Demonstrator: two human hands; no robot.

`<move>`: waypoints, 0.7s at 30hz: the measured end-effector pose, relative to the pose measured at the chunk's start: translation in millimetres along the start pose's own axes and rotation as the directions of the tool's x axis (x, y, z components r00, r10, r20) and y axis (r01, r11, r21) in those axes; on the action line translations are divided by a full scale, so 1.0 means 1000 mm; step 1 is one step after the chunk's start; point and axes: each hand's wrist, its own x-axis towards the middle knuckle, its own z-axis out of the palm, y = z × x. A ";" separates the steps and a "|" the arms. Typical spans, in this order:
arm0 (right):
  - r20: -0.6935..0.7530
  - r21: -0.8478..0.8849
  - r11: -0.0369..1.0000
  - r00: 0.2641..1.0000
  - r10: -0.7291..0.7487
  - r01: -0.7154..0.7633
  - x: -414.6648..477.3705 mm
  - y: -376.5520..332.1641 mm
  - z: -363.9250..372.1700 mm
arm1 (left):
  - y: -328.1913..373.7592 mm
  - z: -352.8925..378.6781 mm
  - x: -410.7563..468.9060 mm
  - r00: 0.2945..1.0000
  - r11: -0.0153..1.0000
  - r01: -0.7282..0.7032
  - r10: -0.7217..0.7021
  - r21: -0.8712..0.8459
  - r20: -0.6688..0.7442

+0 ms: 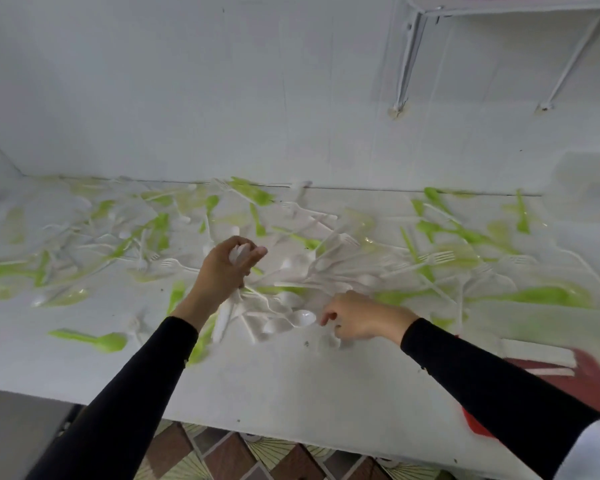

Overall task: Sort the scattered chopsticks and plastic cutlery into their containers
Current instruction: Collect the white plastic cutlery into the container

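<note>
Green and white plastic cutlery lies scattered across the white table, with a dense pile of white forks and spoons in the middle. My left hand is raised a little over the pile and grips a bunch of white plastic cutlery in its curled fingers. My right hand is down on the table with fingers curled beside a white spoon; whether it holds anything is hidden. A green spoon lies alone at the front left.
A red container holding white pieces sits at the right edge, partly behind my right sleeve. The white wall rises behind the table, with a white wire rack at the upper right. Patterned floor tiles show below the table's front edge.
</note>
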 end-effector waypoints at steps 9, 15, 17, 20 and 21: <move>-0.336 0.122 0.993 0.941 0.045 -0.004 -0.010 0.001 0.032 | -0.056 0.045 0.026 0.843 0.692 -0.411 0.039 0.594 0.537; -0.209 0.638 0.759 0.920 0.333 -0.130 -0.004 -0.028 0.029 | -0.061 0.050 0.049 0.691 0.584 -0.556 -0.070 0.591 0.720; -0.145 0.713 0.673 0.898 0.415 -0.196 0.004 -0.038 0.030 | -0.061 0.050 0.054 0.667 0.567 -0.588 -0.064 0.576 0.743; -0.188 0.580 0.787 0.905 0.380 -0.210 0.016 -0.044 0.037 | -0.060 0.047 0.060 0.678 0.594 -0.585 -0.017 0.553 0.735; -0.219 0.528 0.825 0.907 0.360 -0.200 0.021 -0.046 0.040 | -0.060 0.044 0.063 0.685 0.607 -0.579 -0.002 0.545 0.729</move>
